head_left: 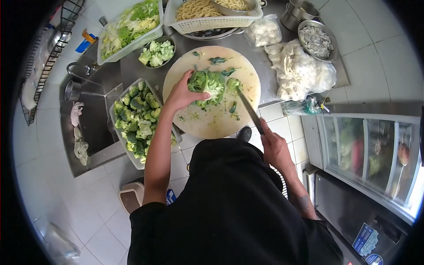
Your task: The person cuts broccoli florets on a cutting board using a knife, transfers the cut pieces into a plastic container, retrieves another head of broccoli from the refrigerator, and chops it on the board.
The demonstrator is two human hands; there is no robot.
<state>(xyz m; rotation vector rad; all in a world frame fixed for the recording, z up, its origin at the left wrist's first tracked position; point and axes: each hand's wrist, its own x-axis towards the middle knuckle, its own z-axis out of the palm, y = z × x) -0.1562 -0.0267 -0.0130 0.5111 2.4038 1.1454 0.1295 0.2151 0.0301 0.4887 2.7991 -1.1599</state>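
Note:
On a round cutting board (176, 66), my left hand (183, 94) grips a large head of broccoli (206, 84), thumb across its pale cut side. My right hand (274, 143) is closed round the handle of a knife (250, 108). The blade points up and left, and its tip touches a small green piece (233, 84) just right of the broccoli head. Loose leaves (217, 60) and green crumbs are scattered over the board. Left of the board, a rectangular container (115, 118) holds cut broccoli florets (139, 106).
A sink (95, 106) lies at the left. Along the back are a basket of leafy greens (128, 31), a bowl of chopped greens (157, 53) and a basket of noodles (198, 11). Bags of pale food (293, 66) sit at the right, above a glass-fronted fridge (371, 150).

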